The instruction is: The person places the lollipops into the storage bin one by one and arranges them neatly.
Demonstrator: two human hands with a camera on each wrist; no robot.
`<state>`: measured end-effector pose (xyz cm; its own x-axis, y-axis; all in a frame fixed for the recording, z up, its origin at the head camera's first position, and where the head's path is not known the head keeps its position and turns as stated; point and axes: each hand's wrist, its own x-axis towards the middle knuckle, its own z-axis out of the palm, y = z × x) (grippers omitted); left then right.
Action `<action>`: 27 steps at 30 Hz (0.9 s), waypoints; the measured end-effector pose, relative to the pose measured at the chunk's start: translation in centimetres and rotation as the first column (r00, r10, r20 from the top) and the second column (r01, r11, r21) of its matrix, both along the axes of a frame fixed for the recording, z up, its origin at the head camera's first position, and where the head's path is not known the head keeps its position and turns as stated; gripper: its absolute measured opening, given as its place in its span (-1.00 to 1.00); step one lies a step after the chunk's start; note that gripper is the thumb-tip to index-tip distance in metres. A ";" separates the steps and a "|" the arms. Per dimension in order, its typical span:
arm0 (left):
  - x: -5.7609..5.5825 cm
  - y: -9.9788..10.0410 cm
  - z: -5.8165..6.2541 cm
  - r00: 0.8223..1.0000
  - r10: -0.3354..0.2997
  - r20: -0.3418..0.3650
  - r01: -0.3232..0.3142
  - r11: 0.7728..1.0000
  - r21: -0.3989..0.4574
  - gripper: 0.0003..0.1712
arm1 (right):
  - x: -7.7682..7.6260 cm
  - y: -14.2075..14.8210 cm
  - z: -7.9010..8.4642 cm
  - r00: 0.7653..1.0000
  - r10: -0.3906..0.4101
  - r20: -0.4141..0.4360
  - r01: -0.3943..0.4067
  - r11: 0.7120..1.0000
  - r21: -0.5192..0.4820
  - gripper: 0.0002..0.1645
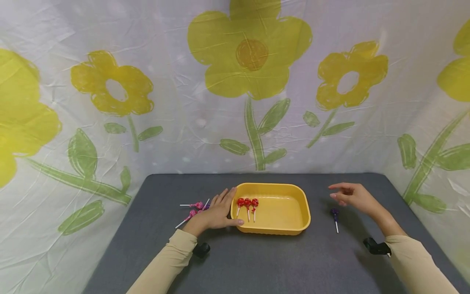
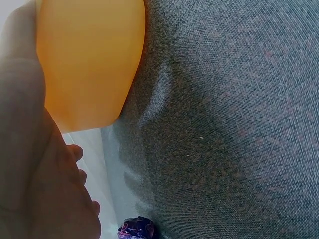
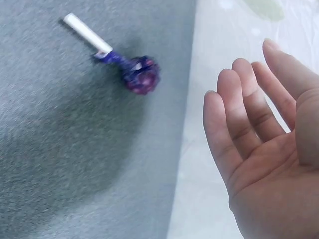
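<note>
A yellow plastic tray (image 1: 282, 210) holds three red-wrapped lollipops (image 1: 247, 202) in a row at its left side, sticks toward me. My left hand (image 1: 217, 213) rests against the tray's left end, fingers extended along the rim and thumb at the front corner. On the right of the table lies a single purple lollipop (image 1: 334, 212), its white stick pointing toward me. Above and just beyond it hovers my right hand (image 1: 350, 197), empty, with loosely bent fingers. The right wrist view shows a gap between this hand and the purple lollipop (image 3: 141, 74).
Left of my left hand lie several pink and purple lollipops (image 1: 193, 212), partly covered by that hand. One purple wrapper (image 2: 135, 228) shows low in the left wrist view. A flower-printed cloth (image 1: 198, 134) hangs behind the dark grey table (image 1: 264, 265).
</note>
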<state>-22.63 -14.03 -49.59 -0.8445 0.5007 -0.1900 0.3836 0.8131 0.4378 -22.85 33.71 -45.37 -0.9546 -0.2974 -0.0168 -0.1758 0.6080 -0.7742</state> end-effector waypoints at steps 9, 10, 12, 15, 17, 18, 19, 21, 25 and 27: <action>0.0 -0.1 -0.2 1.000 0.004 0.005 -0.004 1.000 -0.004 0.38 | 0.3 1.3 -1.5 0.998 -0.044 0.053 0.045 0.999 -0.009 -0.39; 0.0 -0.1 -0.2 1.000 0.004 0.005 -0.004 1.000 -0.005 0.38 | 0.4 1.4 -1.8 0.997 -0.047 0.060 0.047 0.999 -0.012 -0.38; 0.0 -0.1 -0.2 1.000 0.002 0.005 -0.002 1.000 -0.005 0.38 | 0.5 1.6 -2.2 0.996 -0.055 0.071 0.056 0.998 -0.025 -0.38; 0.0 -0.1 -0.2 1.000 0.004 0.008 -0.004 1.000 -0.003 0.38 | 0.8 1.8 -2.6 0.994 -0.068 0.082 0.071 0.997 -0.038 -0.37; 0.0 -0.1 -0.2 1.000 0.007 0.011 -0.007 1.000 -0.002 0.38 | 0.9 1.9 -3.0 0.994 -0.075 0.082 0.079 0.996 -0.042 -0.37; 0.0 -0.1 -0.2 1.000 0.008 0.012 -0.008 1.000 -0.002 0.39 | 1.0 2.0 -3.2 0.993 -0.080 0.083 0.083 0.996 -0.041 -0.37; 0.0 0.0 -0.2 1.000 0.009 0.012 -0.009 1.000 0.000 0.39 | 1.0 2.0 -3.3 0.993 -0.083 0.080 0.087 0.996 -0.037 -0.38; 0.0 0.0 -0.1 1.000 0.011 0.013 -0.011 1.000 0.002 0.39 | 1.2 2.1 -3.6 0.992 -0.094 0.079 0.098 0.994 -0.040 -0.38; 0.1 -0.1 -0.1 1.000 0.013 0.016 -0.013 1.000 0.000 0.38 | 1.4 2.2 -4.1 0.993 -0.096 0.074 0.099 0.994 -0.047 -0.41; 0.1 -0.1 -0.1 1.000 0.014 0.017 -0.014 1.000 0.001 0.39 | 1.5 2.2 -4.3 0.992 -0.098 0.078 0.102 0.993 -0.051 -0.41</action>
